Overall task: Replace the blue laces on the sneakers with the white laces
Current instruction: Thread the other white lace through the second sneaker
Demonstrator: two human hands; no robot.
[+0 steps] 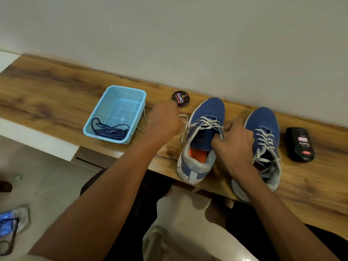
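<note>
On the desk (47, 95), seen from the head camera, both sneakers are already threaded with white laces: the right sneaker (263, 140) fully, the left sneaker (203, 132) only partway. The blue laces (110, 129) are laid in the basket (113, 95). A white lace (185, 129) is pulled by the left hand (163, 123), fingers apparently curled round it, while the right hand (233, 142) is pinched on the lace at an eyelet.

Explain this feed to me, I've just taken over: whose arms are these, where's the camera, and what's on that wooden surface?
There is no machine: a person's bare arms, filmed by a camera worn on their head, looking down. On the wooden bench stand two blue sneakers. The right sneaker is laced white. The left hand pulls a white lace from the left sneaker, though blur hides its grip; the right hand pinches it at the eyelets. The blue laces lie in the basket. A polish tin and a black bottle stand nearby.
</note>
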